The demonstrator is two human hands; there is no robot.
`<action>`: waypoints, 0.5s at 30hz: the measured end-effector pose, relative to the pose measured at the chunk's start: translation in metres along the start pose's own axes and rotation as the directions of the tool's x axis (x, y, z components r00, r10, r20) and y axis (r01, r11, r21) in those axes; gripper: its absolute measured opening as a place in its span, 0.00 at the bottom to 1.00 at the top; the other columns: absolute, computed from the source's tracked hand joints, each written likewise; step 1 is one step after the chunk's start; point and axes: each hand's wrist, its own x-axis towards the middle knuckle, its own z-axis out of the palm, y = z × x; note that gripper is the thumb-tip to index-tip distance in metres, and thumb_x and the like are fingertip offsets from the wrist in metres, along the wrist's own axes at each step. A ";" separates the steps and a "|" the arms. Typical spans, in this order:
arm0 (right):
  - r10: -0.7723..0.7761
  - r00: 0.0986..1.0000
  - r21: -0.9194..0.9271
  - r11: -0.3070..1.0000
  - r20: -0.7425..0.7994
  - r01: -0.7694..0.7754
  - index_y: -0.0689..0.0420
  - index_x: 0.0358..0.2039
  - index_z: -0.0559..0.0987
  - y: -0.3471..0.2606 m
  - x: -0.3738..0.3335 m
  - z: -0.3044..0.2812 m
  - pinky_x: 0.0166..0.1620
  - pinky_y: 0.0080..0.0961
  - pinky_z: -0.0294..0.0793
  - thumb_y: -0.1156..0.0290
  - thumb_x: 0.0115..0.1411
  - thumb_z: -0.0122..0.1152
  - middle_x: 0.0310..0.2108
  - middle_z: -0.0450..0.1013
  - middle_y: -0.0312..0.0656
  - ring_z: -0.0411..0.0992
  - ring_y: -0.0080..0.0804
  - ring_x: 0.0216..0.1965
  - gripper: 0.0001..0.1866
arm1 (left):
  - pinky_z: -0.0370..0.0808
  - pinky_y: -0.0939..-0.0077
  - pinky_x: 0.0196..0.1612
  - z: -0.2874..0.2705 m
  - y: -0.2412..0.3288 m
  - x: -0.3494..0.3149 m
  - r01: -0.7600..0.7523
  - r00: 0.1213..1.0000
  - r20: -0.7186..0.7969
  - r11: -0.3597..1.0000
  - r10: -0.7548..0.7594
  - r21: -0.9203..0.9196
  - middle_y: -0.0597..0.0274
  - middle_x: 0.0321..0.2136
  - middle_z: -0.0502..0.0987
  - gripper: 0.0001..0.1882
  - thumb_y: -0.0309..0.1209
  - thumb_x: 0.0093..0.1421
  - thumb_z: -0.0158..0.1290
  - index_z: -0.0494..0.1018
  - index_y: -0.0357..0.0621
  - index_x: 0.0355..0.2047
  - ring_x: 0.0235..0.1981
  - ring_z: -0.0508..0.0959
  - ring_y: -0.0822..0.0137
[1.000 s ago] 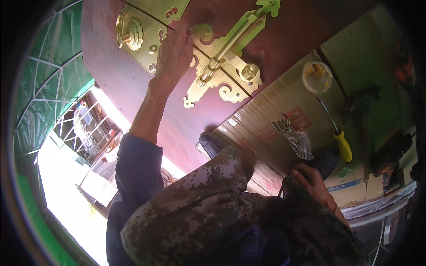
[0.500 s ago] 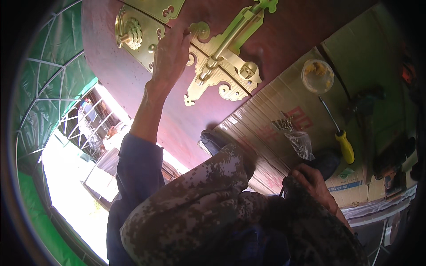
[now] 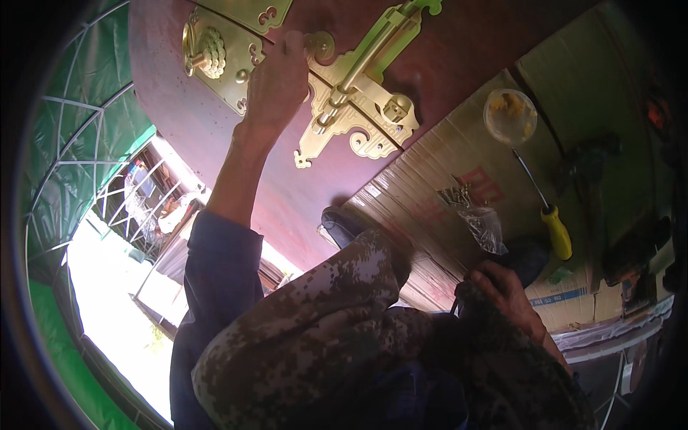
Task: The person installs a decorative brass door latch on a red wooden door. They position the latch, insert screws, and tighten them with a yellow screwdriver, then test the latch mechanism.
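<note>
Camouflage trousers [image 3: 308, 315]: I am seeing both bent legs filling the foreground.
Right hand [image 3: 510, 301]: it is resting over the right knee, fingers loosely bent, released rather than gripping.
Left sleeve [image 3: 222, 269]: it is covering the forearm in dark blue, its cuff ending below the wrist.
Left hand [image 3: 276, 93]: its fingers are bending inward over the fittings; I cannot tell whether they are pinching anything.
Gold-coloured sliding bolt [image 3: 344, 94]: it is lying on the reddish-brown panel, just right of the left hand, its ornate backplate spreading into scrolls.
Knob plate [image 3: 233, 86]: it is sitting left of the left hand, bearing 1 beaded knob [image 3: 212, 54].
Reddish-brown panel [image 3: 287, 197]: it is curving in my fisheye view.
Cardboard [image 3: 423, 172]: it is lying right of the panel, carrying 1 clear plastic bag [image 3: 486, 228] with small metal fasteners, 1 yellow-handled screwdriver [image 3: 557, 233], 1 round clear tub [image 3: 510, 118] with yellowish residue, and 1 dim hammer [image 3: 591, 161].
Green tarpaulin [image 3: 64, 132]: it is hanging behind a pale frame at far left.
</note>
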 end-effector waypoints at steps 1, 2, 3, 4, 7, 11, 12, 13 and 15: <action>-0.003 1.000 -0.011 1.000 0.002 0.003 0.64 0.40 0.78 -0.001 0.001 -0.001 0.43 0.30 0.74 0.61 0.74 0.54 0.32 0.77 0.46 0.75 0.30 0.37 0.17 | 0.80 0.49 0.36 0.000 0.001 -0.001 -0.017 1.000 -0.027 0.999 0.016 -0.028 0.46 0.41 0.76 0.08 0.26 0.70 0.47 0.65 0.40 0.48 0.35 0.81 0.39; -0.014 1.000 -0.011 1.000 -0.004 0.014 0.64 0.40 0.78 -0.002 0.000 -0.001 0.43 0.30 0.74 0.61 0.74 0.54 0.31 0.77 0.47 0.75 0.30 0.37 0.17 | 0.80 0.48 0.36 0.001 0.002 -0.002 -0.035 0.998 -0.054 0.998 0.032 -0.056 0.45 0.40 0.76 0.08 0.26 0.70 0.47 0.64 0.40 0.47 0.34 0.81 0.38; -0.025 1.000 -0.011 1.000 -0.011 0.025 0.64 0.40 0.78 -0.005 -0.001 0.000 0.42 0.31 0.74 0.61 0.73 0.54 0.31 0.77 0.47 0.75 0.31 0.36 0.17 | 0.79 0.48 0.35 0.002 0.002 -0.003 -0.053 0.996 -0.081 0.995 0.046 -0.083 0.43 0.40 0.76 0.07 0.26 0.70 0.47 0.64 0.39 0.46 0.33 0.81 0.38; -0.035 0.999 -0.012 0.999 -0.018 0.035 0.64 0.40 0.78 -0.005 -0.001 0.001 0.42 0.31 0.73 0.60 0.73 0.54 0.31 0.77 0.47 0.75 0.31 0.36 0.17 | 0.80 0.48 0.35 0.002 0.001 -0.004 -0.060 0.995 -0.080 0.994 0.052 -0.089 0.43 0.40 0.76 0.07 0.26 0.70 0.47 0.64 0.39 0.46 0.33 0.81 0.38; -0.028 1.000 -0.053 0.998 -0.007 0.028 0.64 0.39 0.78 -0.001 0.002 -0.003 0.42 0.31 0.73 0.60 0.73 0.54 0.31 0.76 0.47 0.74 0.31 0.36 0.17 | 0.80 0.48 0.35 0.003 -0.004 -0.005 -0.077 0.994 -0.083 0.994 0.071 -0.076 0.42 0.38 0.76 0.06 0.26 0.70 0.47 0.63 0.39 0.44 0.33 0.81 0.39; -0.031 0.999 -0.003 1.000 -0.005 0.031 0.64 0.39 0.78 0.005 0.001 -0.001 0.42 0.31 0.72 0.61 0.73 0.54 0.30 0.76 0.48 0.74 0.32 0.35 0.17 | 0.80 0.49 0.35 0.007 -0.001 -0.005 -0.043 0.995 -0.088 0.999 0.043 0.004 0.41 0.38 0.76 0.05 0.26 0.71 0.46 0.64 0.40 0.44 0.32 0.81 0.40; -0.033 0.999 -0.004 0.999 -0.002 0.033 0.64 0.39 0.78 0.003 0.001 -0.001 0.42 0.31 0.72 0.61 0.73 0.54 0.30 0.76 0.48 0.74 0.32 0.35 0.17 | 0.80 0.49 0.35 0.008 0.000 -0.004 -0.021 0.996 -0.084 1.000 0.023 0.019 0.41 0.38 0.77 0.04 0.27 0.71 0.46 0.64 0.40 0.43 0.32 0.81 0.40; -0.031 1.000 -0.002 1.000 -0.001 0.031 0.64 0.39 0.78 0.002 0.000 -0.001 0.42 0.31 0.72 0.61 0.73 0.54 0.30 0.76 0.48 0.74 0.32 0.35 0.17 | 0.79 0.49 0.35 0.009 0.000 -0.003 0.010 0.999 -0.051 1.000 -0.009 0.023 0.41 0.38 0.76 0.05 0.27 0.71 0.46 0.64 0.40 0.43 0.31 0.81 0.39; -0.054 0.999 -0.008 0.999 -0.008 0.054 0.64 0.39 0.78 -0.003 0.000 -0.001 0.42 0.32 0.72 0.61 0.73 0.54 0.30 0.76 0.48 0.74 0.32 0.35 0.17 | 0.79 0.48 0.35 0.007 -0.001 0.003 0.069 0.997 0.016 0.997 -0.070 0.034 0.40 0.39 0.76 0.06 0.29 0.71 0.47 0.64 0.40 0.42 0.30 0.80 0.38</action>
